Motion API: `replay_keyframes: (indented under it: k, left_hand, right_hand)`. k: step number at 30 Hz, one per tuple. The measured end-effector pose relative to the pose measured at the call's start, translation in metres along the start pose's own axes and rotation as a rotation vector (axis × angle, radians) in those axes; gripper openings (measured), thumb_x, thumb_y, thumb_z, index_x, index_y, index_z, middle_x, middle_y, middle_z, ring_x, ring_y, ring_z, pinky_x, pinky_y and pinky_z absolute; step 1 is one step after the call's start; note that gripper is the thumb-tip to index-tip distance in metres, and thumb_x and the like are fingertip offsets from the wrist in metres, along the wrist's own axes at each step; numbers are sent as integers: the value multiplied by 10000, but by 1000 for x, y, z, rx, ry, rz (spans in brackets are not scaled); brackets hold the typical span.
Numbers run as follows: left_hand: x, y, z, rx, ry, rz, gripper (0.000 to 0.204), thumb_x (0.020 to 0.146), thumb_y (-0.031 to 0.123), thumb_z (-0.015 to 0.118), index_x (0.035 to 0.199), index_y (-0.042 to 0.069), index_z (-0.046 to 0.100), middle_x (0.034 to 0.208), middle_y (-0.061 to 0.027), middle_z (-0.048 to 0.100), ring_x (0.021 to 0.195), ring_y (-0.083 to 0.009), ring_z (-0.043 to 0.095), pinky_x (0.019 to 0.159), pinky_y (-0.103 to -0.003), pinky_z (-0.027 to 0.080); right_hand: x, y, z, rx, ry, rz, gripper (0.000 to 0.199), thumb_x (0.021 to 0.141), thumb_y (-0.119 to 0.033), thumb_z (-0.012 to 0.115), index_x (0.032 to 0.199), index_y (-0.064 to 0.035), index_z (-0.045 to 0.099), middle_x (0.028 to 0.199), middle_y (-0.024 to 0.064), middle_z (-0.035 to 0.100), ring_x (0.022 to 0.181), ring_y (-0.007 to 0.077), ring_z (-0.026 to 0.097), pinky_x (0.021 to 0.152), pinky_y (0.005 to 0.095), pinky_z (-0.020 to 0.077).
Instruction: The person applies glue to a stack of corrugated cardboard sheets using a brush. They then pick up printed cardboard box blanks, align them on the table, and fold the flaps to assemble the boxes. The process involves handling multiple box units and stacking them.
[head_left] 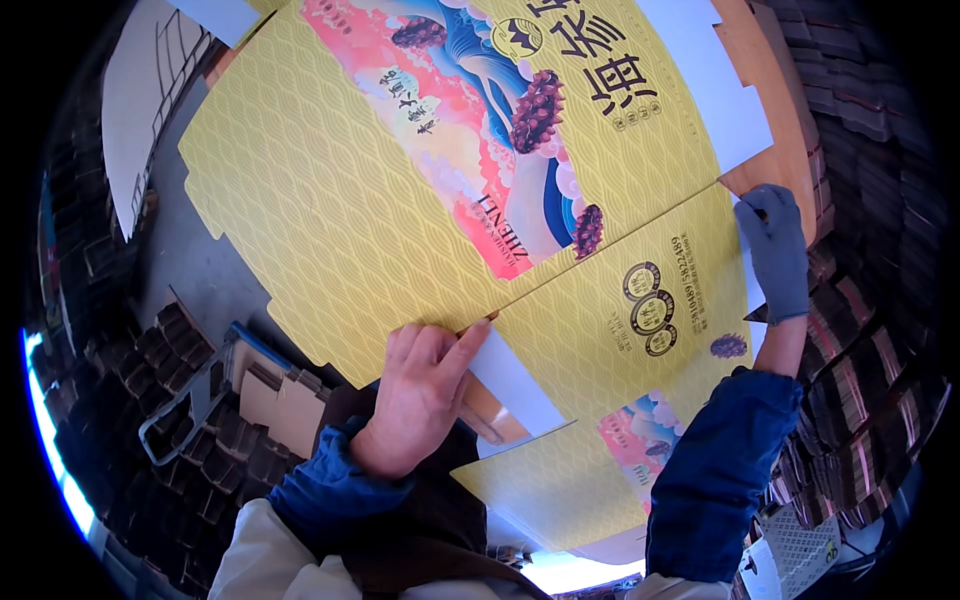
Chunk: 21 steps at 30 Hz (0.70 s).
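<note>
A large yellow printed cardboard sheet (pixel 330 200), patterned with waves and dark sea cucumbers, spreads before me. A crease crosses it, and its near part bends down toward my body. My bare left hand (pixel 420 385) is closed at the sheet's left edge, index finger stretched along the crease; its thumb is hidden. At the right edge, beside the other end of that crease, my right hand (pixel 775 245) in a grey glove is closed on the border, fingers partly hidden. White flaps (pixel 515 385) of the sheet show next to the left hand.
A brown wooden tabletop (pixel 775 180) shows beneath the sheet. Stacks of dark folded cardboard (pixel 850 380) stand at the right, with more stacks (pixel 180 350) at the left. A blue-and-grey metal trolley frame (pixel 190 415) stands on the left by a brown cardboard piece (pixel 280 405).
</note>
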<state>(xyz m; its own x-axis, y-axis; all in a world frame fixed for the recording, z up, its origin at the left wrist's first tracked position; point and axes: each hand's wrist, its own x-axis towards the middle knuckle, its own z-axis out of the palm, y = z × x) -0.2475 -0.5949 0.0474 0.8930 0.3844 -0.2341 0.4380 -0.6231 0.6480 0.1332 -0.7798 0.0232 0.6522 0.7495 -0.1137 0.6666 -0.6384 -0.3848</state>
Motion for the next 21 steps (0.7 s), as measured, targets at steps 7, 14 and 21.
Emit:
replay_keyframes:
  k: [7, 14, 21]
  left_hand:
    - [0, 0, 0, -3, 5, -5, 532, 742, -69, 636, 1256, 68, 610, 858, -96, 533, 839, -304, 521, 787, -397, 454]
    - [1, 0, 0, 57, 0, 11, 553, 739, -44, 652, 1272, 100, 619, 831, -78, 520, 816, -278, 526, 774, -372, 447]
    - [0, -5, 3, 156, -21, 79, 563, 769, 45, 621, 1321, 156, 610, 809, -39, 465, 787, -210, 521, 778, -347, 417]
  right_hand:
    - [1, -3, -1, 1, -25, 20, 153, 875, -147, 622, 864, 5, 616, 916, 127, 602, 859, 282, 548, 778, 378, 430]
    - [1, 0, -1, 9, -40, 7, 153, 879, -142, 619, 866, 10, 607, 904, 128, 593, 881, 282, 542, 785, 380, 429]
    - [0, -3, -1, 26, -43, 57, 159, 884, -147, 615, 869, 11, 601, 934, 131, 589, 896, 282, 539, 795, 382, 430]
